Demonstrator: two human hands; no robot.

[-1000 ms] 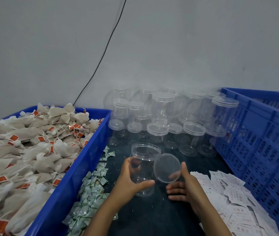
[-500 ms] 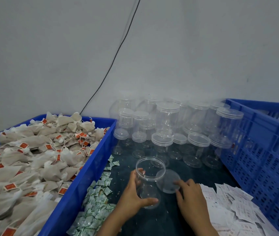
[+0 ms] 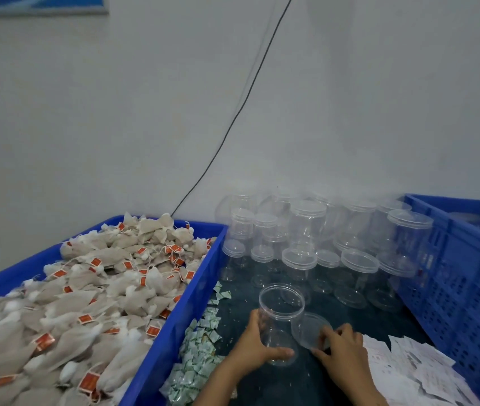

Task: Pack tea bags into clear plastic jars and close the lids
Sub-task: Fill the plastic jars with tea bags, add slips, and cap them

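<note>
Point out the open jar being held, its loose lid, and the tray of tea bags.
open jar (image 3: 279,315): head view, on its clear side wall below the rim.
loose lid (image 3: 307,328): head view, on its flat top, left of the fingers.
tray of tea bags (image 3: 174,317): head view, on its blue right wall.

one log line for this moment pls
left hand grips open jar | right hand sets lid down | jar empty

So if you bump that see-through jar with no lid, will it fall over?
Probably quite easily. The open jar looks empty and thin-walled, so it is likely very light. It stands taller than it is wide, which makes tipping likelier, though the left hand grips it now. On its side it would probably roll, being round. The smooth plastic may feel a bit slippery.
</note>
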